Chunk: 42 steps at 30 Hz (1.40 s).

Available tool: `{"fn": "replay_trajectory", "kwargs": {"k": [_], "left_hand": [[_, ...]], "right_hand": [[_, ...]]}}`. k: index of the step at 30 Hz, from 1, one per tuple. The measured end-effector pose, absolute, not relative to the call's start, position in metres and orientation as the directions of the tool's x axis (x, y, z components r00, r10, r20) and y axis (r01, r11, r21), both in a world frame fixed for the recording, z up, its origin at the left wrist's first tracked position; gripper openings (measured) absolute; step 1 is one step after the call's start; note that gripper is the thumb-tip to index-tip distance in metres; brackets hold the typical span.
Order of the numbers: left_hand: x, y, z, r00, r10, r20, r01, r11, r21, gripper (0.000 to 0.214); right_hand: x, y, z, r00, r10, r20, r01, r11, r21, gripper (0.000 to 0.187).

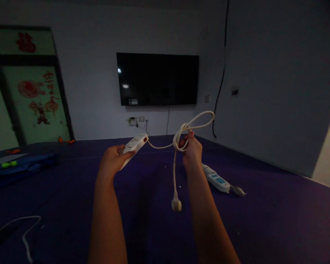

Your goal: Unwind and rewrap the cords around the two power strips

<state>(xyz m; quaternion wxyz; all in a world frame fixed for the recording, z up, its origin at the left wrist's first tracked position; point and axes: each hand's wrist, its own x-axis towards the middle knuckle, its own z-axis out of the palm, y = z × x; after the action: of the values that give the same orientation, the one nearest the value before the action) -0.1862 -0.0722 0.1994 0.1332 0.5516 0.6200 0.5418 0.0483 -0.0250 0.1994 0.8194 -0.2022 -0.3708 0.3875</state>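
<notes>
My left hand (pixel 112 160) is closed around a white power strip (pixel 135 143), which tilts up to the right with its red switch at the near end of the cord. From that end the white cord (pixel 204 114) runs across to my right hand (pixel 192 148). There it is looped into a loose knot, pinched in my fingers, with one long loop sticking out to the right. The plug (pixel 176 204) dangles below on the cord's free end. Beyond my right forearm, a second power strip (pixel 219 182) with blue sockets lies on the purple floor, its cord wrapped around it.
A large television (pixel 158 79) hangs on the far wall above wall sockets (pixel 139 119). At the left are a glass door (pixel 33 95) and blue cloth (pixel 30 161). A white cable (pixel 26 238) lies at lower left. A black cable (pixel 222 73) runs down the right wall.
</notes>
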Motion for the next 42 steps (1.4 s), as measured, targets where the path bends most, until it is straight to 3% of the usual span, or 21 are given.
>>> {"fn": "replay_trajectory", "kwargs": {"k": [5,10,20,27,35,39,42], "left_hand": [[-0.177,-0.063,0.190,-0.170,0.959,0.225,0.740,-0.026,0.672,0.055],[-0.167,-0.049,0.174,0.070,0.997,-0.010,0.849,-0.055,0.525,0.071],[-0.144,-0.016,0.142,0.102,0.969,-0.223,0.928,-0.012,0.373,0.079],[-0.137,-0.003,0.124,0.029,0.946,-0.324,0.953,0.071,0.293,0.087],[-0.141,0.002,0.116,0.044,0.922,-0.385,0.946,0.086,0.312,0.083],[-0.136,-0.002,0.120,0.083,0.933,-0.351,0.933,0.051,0.355,0.074],[-0.136,-0.009,0.133,0.127,0.958,-0.257,0.912,-0.011,0.411,0.091]], "right_hand": [[0.053,-0.025,0.196,0.359,0.812,0.460,-0.416,0.580,-0.700,0.042],[0.058,-0.027,0.197,0.239,0.830,0.504,-0.315,0.557,-0.768,0.044],[0.061,-0.027,0.198,0.239,0.840,0.487,-0.279,0.539,-0.794,0.046],[0.056,-0.024,0.196,0.173,0.820,0.546,-0.222,0.573,-0.789,0.047],[0.046,-0.025,0.193,0.043,0.825,0.564,-0.184,0.561,-0.807,0.048],[0.040,-0.025,0.192,-0.010,0.848,0.529,-0.124,0.524,-0.843,0.047],[0.037,-0.024,0.190,-0.068,0.858,0.509,-0.090,0.503,-0.860,0.045]]}}
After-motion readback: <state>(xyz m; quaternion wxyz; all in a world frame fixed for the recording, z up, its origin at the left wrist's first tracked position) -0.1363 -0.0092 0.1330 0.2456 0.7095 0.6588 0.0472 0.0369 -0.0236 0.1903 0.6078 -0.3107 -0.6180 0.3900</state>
